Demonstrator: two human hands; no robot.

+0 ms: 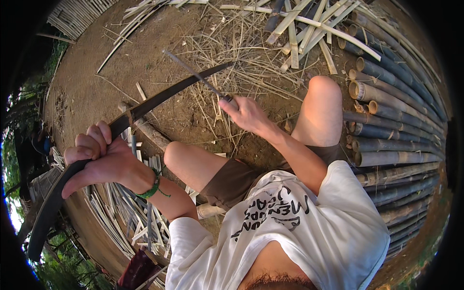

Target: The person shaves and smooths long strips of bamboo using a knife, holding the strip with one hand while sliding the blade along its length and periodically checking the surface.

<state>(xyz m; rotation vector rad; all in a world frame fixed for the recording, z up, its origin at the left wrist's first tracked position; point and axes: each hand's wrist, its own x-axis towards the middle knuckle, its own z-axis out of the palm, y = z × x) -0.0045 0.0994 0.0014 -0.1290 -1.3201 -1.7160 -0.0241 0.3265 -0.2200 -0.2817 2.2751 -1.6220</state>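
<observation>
My left hand point(96, 159) is closed around a long dark bamboo strip point(159, 96) that curves from the lower left up to the middle of the picture. A green band sits on that wrist. My right hand point(246, 113) grips a knife point(195, 73) whose thin blade points up and to the left and crosses the strip near its far end. Both knees are bent beneath the hands, over bare earth.
Whole bamboo poles point(396, 125) lie stacked along the right. Split pale strips point(309, 29) and dry shavings point(232, 53) litter the ground ahead. More cut strips point(130, 212) are piled under my left arm, and a woven bamboo panel point(72, 17) lies at the top left.
</observation>
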